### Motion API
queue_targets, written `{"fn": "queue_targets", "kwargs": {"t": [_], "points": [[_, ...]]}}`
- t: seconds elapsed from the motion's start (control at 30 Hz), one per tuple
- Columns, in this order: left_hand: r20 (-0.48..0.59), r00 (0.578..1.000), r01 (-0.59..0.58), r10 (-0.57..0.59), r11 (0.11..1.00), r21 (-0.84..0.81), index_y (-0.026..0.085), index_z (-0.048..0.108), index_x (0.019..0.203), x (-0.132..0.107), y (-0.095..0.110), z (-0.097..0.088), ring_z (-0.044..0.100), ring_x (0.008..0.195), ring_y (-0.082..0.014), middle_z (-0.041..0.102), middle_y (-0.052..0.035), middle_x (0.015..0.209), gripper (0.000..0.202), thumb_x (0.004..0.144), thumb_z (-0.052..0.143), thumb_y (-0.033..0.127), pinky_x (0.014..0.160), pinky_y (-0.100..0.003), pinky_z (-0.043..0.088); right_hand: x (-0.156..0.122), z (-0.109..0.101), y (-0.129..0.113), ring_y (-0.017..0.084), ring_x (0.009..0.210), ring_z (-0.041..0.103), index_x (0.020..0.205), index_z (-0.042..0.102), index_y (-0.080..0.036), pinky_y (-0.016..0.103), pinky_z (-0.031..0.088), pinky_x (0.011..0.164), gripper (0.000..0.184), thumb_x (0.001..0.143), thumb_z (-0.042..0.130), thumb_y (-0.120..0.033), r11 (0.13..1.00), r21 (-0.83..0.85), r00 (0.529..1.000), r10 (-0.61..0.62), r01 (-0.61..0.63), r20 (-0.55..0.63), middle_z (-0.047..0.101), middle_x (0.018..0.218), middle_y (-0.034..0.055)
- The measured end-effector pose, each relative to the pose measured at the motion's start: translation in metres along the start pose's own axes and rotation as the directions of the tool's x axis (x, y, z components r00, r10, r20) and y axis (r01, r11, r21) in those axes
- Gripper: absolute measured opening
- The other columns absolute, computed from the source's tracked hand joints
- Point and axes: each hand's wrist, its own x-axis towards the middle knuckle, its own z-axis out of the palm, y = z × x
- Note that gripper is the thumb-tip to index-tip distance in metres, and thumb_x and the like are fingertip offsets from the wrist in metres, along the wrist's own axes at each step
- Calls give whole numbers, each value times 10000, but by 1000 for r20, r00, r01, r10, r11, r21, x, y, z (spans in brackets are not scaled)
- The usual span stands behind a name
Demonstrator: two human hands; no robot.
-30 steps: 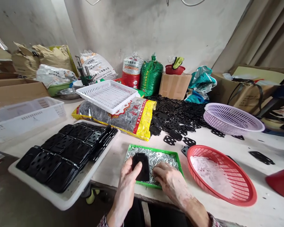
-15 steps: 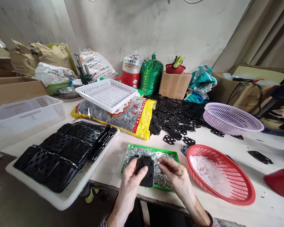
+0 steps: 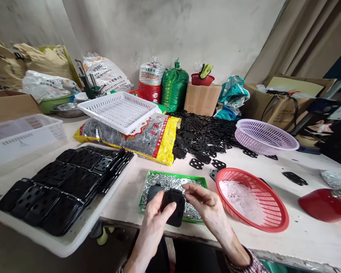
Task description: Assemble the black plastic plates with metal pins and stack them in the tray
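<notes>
Left hand and right hand hold together a black plate over a green tray full of silver pins

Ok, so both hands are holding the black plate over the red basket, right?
Not the basket: the head view shows the left hand and right hand holding the black plate over the green tray of small silver pieces.

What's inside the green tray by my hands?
The green tray holds a heap of small silver metal pieces. Your left hand and the black plate cover part of it, so what lies there cannot be seen.
</notes>
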Motion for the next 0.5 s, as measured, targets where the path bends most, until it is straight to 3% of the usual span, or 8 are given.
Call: {"fn": "queue_targets", "kwargs": {"t": [0.2, 0.33, 0.4, 0.5], "points": [[-37, 999, 35, -33, 998, 51, 237, 670, 1237, 2, -4, -3, 588, 1227, -281, 692, -60, 1285, 430, 847, 685, 416, 1046, -360, 441, -4, -1, -5, 205, 772, 716, 1042, 773, -208, 308, 576, 739, 257, 858, 599, -247, 935, -273, 974, -224, 227, 44, 766, 853, 52], [-35, 999, -9, 11, 998, 56, 205, 716, 1141, 1, 1, -1, 637, 1129, -302, 736, -91, 1165, 399, 801, 726, 414, 995, -375, 479, -6, -4, -13, 214, 818, 720, 1086, 767, -225, 307, 575, 736, 300, 894, 537, -236, 878, -370, 953, -271, 303, 137, 761, 928, 74], [-43, 999, -15, 14, 1000, -8, 215, 730, 1113, 0, 2, 1, 649, 1100, -294, 745, -83, 1143, 364, 796, 736, 394, 977, -368, 486, -6, -4, -15, 222, 830, 717, 1005, 780, -226, 312, 570, 741, 256, 889, 553, -255, 901, -337, 962, -254, 274, 104, 760, 918, 72], [-16, 1000, 16, -18, 992, -124, 235, 717, 1125, -1, 1, 5, 657, 1073, -266, 741, -61, 1159, 322, 832, 709, 367, 967, -359, 484, -5, -2, -16, 225, 766, 701, 834, 761, -200, 319, 566, 725, 167, 829, 666, -338, 982, -156, 992, -119, 111, -41, 755, 815, 58]]}}
